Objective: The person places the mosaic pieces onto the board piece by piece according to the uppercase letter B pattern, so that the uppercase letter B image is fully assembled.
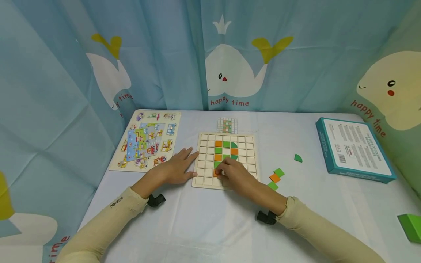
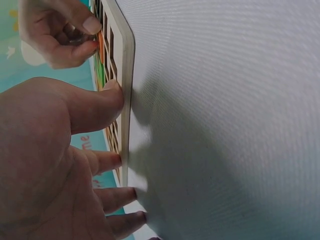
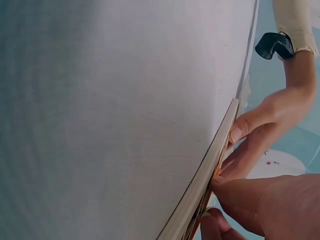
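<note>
A wooden grid board (image 1: 246, 153) lies on the table, with orange and green tiles set in its cells, some with a rounded edge. My left hand (image 1: 179, 166) rests at the board's left edge, fingers spread, its thumb touching the rim in the left wrist view. Curled over the lower middle of the board, my right hand (image 1: 235, 175) has thumb and forefinger on an orange square tile (image 1: 215, 174) at the foot of the left tile column. Its palm hides several cells to the right.
Loose green and orange squares (image 1: 275, 178) and a green quarter-round tile (image 1: 298, 158) lie right of the board. A gridded pattern card (image 1: 227, 125) sits behind it. At left is a picture puzzle board (image 1: 131, 166); at right, a teal box (image 1: 358, 148) and a green block (image 1: 409, 227).
</note>
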Action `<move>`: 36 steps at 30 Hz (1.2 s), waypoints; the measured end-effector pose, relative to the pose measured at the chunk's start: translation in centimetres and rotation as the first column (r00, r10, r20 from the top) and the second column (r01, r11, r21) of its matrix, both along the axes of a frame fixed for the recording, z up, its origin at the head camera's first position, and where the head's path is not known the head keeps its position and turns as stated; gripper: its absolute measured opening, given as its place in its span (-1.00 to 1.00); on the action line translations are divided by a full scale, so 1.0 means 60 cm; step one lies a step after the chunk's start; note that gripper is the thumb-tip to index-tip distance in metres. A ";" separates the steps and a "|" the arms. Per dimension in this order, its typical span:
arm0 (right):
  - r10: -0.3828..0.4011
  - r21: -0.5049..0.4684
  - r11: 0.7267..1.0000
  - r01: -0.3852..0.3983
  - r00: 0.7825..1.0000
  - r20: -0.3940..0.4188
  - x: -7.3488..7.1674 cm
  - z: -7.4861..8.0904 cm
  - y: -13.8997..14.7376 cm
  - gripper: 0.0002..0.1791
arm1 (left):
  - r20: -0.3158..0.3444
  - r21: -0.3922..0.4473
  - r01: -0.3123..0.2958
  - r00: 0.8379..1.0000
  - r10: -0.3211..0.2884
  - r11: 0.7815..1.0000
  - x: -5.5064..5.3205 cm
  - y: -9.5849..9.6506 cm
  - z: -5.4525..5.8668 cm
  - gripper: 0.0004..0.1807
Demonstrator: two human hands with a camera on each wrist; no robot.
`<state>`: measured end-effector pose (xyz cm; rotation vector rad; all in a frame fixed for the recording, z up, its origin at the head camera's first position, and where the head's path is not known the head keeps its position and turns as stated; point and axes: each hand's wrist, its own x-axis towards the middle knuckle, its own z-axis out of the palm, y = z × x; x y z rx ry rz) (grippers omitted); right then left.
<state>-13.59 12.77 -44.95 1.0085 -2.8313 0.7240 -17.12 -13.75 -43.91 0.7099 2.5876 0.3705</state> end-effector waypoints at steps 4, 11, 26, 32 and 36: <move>-0.014 0.020 1.000 0.014 0.999 0.029 -0.001 0.008 0.010 -0.89 | 0.004 -0.005 -0.003 1.000 0.003 1.000 0.000 0.000 0.001 -0.11; -0.108 0.043 0.994 0.103 0.986 0.127 -0.001 0.037 0.084 -0.80 | 0.003 -0.014 -0.005 1.000 0.005 1.000 -0.001 0.001 -0.003 -0.10; -0.281 0.108 0.959 0.261 0.916 0.285 0.016 0.048 0.283 -0.50 | 0.005 -0.014 -0.012 1.000 0.012 1.000 0.002 0.002 0.000 -0.11; -0.231 0.075 0.973 0.218 0.925 0.303 0.019 0.030 0.307 -0.56 | 0.002 -0.014 -0.010 1.000 0.010 1.000 0.001 0.002 0.000 -0.11; -0.240 0.059 0.971 0.232 0.930 0.278 0.019 0.022 0.313 -0.65 | 0.007 -0.013 -0.010 1.000 0.010 1.000 0.002 0.003 0.000 -0.11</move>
